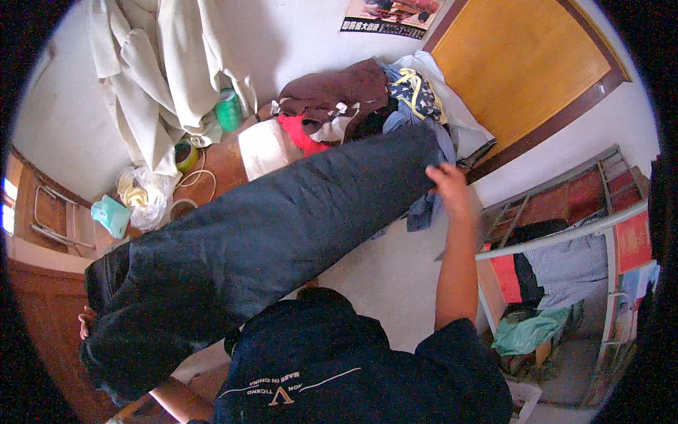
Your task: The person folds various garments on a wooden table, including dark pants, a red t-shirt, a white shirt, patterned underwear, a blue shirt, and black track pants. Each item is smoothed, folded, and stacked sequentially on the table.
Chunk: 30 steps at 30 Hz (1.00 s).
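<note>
A pair of dark trousers stretches diagonally across the view, legs laid together, from the waist at lower left to the hems at upper right. At the waist end, the fingertips of my left hand curl around the cloth's edge; the trousers hide most of that hand. My right hand is at the hem end, slightly blurred, its fingers against the fabric's edge. Whether those fingers pinch the cloth is unclear. Beyond the hems lies a pile of clothes, with a brown garment and a star-patterned cloth.
Behind the trousers, a wooden tabletop carries a green spool, a tape roll, a plastic bag and a teal packet. Pale cloth hangs at upper left. A metal rack holding clothes stands right, below a wooden door.
</note>
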Motion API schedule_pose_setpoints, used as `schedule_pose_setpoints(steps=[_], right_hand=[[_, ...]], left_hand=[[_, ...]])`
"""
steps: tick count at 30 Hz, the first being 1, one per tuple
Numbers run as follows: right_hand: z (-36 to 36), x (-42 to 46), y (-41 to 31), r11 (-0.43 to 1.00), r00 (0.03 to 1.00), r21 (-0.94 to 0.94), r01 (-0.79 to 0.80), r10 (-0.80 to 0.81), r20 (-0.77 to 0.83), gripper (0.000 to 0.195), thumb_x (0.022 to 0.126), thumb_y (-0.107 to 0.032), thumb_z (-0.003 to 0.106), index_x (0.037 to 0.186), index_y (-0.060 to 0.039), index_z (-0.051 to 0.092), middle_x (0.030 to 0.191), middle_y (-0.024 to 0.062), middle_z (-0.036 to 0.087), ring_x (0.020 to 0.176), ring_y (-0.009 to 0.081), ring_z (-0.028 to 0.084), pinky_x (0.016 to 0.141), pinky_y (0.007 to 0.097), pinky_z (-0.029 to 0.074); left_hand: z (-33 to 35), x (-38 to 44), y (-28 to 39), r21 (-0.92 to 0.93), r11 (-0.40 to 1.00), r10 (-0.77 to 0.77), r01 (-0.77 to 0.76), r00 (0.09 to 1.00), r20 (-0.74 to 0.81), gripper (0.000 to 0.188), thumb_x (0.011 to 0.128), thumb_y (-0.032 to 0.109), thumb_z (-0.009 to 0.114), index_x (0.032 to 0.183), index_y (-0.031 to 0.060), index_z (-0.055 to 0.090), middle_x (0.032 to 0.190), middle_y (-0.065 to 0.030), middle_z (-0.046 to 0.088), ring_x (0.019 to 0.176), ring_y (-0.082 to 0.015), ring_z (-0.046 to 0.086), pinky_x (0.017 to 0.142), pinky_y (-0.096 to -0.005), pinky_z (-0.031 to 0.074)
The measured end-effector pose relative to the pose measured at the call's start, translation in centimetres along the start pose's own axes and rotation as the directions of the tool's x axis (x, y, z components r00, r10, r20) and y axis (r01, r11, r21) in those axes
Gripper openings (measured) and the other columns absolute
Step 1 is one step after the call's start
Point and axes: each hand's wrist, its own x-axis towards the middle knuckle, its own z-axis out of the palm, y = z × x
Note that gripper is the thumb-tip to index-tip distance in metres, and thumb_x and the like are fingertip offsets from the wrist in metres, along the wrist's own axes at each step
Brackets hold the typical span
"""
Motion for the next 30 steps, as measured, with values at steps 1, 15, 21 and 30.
schedule_pose_setpoints(steps=[1,15,21,30], right_hand=[[1.0,-0.1,2.4,0.998,1.000,-0.055,-0.015,0.014,-0.020,0.032,0.087,-0.027,0.076,0.103,0.0003,0.072,0.092,0.0061,0.072,0.078,0.0182,0.067,0.064,0.0318,0.054],[7.8,-8.2,1.7,0.663,0.810,-0.638,0.392,-0.578,-0.103,0.051,0.090,-0.021,0.072,0.132,0.0028,0.059,0.142,0.0259,0.052,0.133,0.0423,0.048,0.112,0.0485,0.040],[23.8,-17.0,-3.1,0.533,0.506,-0.082,0.842,-0.729,0.462,0.055,0.081,-0.022,0.078,0.128,0.0015,0.061,0.139,0.0262,0.055,0.130,0.0444,0.052,0.110,0.0528,0.042],[39.5,-24.0,-2.7,0.414,0.207,0.073,0.907,-0.592,0.779,0.076,0.097,-0.051,0.058,0.152,-0.0019,0.042,0.161,0.0234,0.032,0.152,0.0421,0.024,0.124,0.0561,0.016]], left_hand=[[0.1,0.2,0.4,0.005,1.000,0.005,-0.005,1.000,-0.005,0.040,0.108,0.026,0.044,0.143,0.0076,0.049,0.139,-0.0130,0.057,0.132,-0.0258,0.046,0.117,-0.0396,0.026],[-2.6,0.9,4.5,0.288,0.957,0.064,-0.038,0.995,-0.082,0.045,0.109,0.027,0.042,0.149,0.0062,0.046,0.145,-0.0145,0.053,0.139,-0.0247,0.041,0.124,-0.0386,0.018],[-4.6,4.9,2.5,0.271,0.956,0.177,-0.109,0.955,-0.238,0.043,0.110,0.027,0.037,0.146,0.0058,0.047,0.132,-0.0129,0.054,0.135,-0.0254,0.043,0.124,-0.0392,0.019],[0.7,12.2,0.3,-0.894,0.403,-0.066,-0.196,0.968,-0.242,0.029,0.110,0.023,0.031,0.114,0.0060,0.054,0.107,-0.0111,0.057,0.120,-0.0283,0.055,0.122,-0.0480,0.032]])
